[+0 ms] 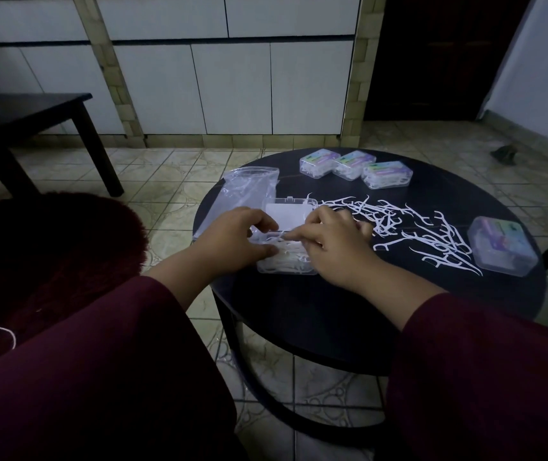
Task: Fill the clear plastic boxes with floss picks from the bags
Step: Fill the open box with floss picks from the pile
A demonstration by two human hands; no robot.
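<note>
Dozens of loose floss picks point(422, 232) are spread on the round table point(299, 301), directly right of the open box point(287, 257). Picks inside it are pinched by the right hand point(332, 242); its left edge is gripped by the left hand point(236, 242). The spread lies nearer the right hand.

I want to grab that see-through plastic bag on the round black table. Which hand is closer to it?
Left. The left hand sits right beside the see-through plastic bag, at the open clear box. The right hand is on the box's far side.
</note>
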